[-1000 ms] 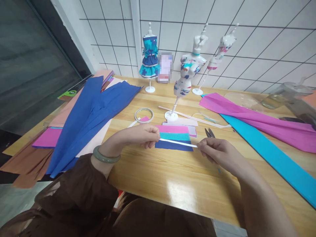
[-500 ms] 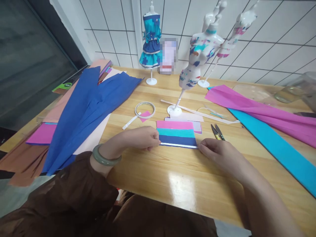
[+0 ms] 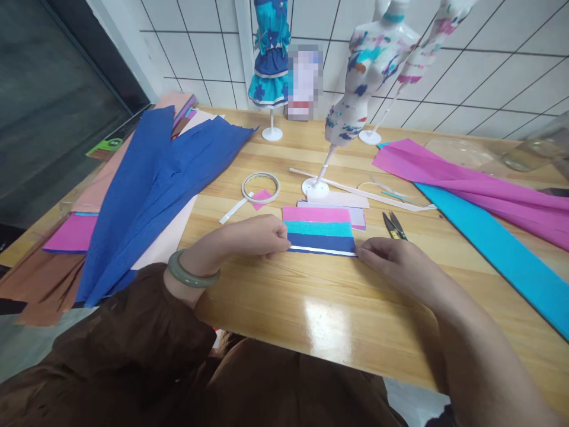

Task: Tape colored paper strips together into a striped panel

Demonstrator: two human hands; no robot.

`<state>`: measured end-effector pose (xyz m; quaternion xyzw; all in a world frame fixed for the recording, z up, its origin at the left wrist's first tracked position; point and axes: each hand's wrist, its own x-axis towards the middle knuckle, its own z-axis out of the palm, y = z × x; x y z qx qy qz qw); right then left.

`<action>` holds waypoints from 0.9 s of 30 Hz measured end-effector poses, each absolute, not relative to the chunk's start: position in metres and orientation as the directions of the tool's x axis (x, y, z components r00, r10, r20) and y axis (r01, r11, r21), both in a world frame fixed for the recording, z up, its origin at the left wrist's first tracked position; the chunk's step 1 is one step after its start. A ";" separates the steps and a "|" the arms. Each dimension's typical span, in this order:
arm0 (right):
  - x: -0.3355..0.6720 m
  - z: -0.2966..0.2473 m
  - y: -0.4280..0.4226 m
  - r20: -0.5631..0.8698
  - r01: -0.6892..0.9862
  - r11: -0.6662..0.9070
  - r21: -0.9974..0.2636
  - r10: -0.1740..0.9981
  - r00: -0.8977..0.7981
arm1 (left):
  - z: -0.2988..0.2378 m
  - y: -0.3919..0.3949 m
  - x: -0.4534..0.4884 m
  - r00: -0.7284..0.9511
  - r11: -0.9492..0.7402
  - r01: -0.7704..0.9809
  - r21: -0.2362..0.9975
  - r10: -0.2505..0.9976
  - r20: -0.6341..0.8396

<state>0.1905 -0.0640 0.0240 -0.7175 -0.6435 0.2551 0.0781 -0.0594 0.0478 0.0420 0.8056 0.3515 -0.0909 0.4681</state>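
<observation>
A small stack of crepe paper strips, pink, teal and dark blue (image 3: 318, 230), lies flat on the wooden table (image 3: 311, 308). Along its near edge runs a thin white tape strip (image 3: 322, 250). My left hand (image 3: 255, 235) pinches the strip's left end, fingers closed. My right hand (image 3: 393, 261) pinches the right end at the stack's corner. Both hands rest low on the table. A green bangle (image 3: 192, 274) sits on my left wrist.
A tape roll (image 3: 261, 187) and small scissors (image 3: 393, 225) lie beyond the stack. Three mannequin stands (image 3: 355, 89) are at the back. Dark blue paper sheets (image 3: 151, 190) spread at left, magenta (image 3: 466, 187) and cyan (image 3: 498, 249) sheets at right.
The white strip, held stretched above the stack a second ago, has come down onto the dark blue strip's near edge. Both hands lowered with it. The camera tilted down.
</observation>
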 end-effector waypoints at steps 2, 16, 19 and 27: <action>0.191 0.024 -0.064 -0.270 0.888 -0.159 -0.431 0.962 0.041 | 0.042 0.048 -0.059 0.745 -0.328 0.644 0.691 0.475 -0.468; 0.193 0.023 -0.063 -0.304 0.894 -0.184 -0.408 0.951 0.057 | 0.038 0.048 -0.059 0.746 -0.329 0.639 0.695 0.483 -0.458; 0.193 0.023 -0.063 -0.298 0.898 -0.177 -0.402 0.953 0.055 | 0.038 0.048 -0.059 0.740 -0.326 0.647 0.690 0.487 -0.464; 0.190 0.025 -0.062 -0.316 0.903 -0.206 -0.376 0.945 0.084 | 0.037 0.048 -0.058 0.718 -0.323 0.675 0.663 0.493 -0.491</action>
